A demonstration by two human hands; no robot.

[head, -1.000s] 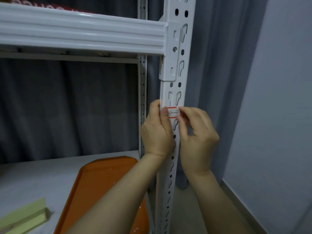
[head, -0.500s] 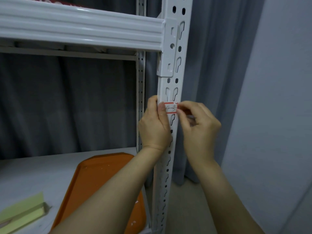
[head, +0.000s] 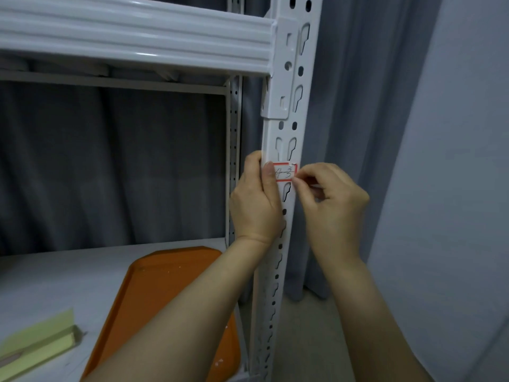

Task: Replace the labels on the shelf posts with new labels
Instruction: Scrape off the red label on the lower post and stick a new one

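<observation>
Label (head: 285, 172) on post (head: 287, 133) | left grip (head: 254, 205) wraps post, thumb on label | right grip (head: 336, 208) pinches label's right edge

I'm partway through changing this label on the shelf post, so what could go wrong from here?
The right hand pinches just the right edge of the red-bordered label, whose top right corner looks ragged, so it may tear. The label lies between keyhole slots in the shelf post; an edge over a slot might crease or lift. The left hand thumb covers its left end, possibly hiding a skew.
</observation>
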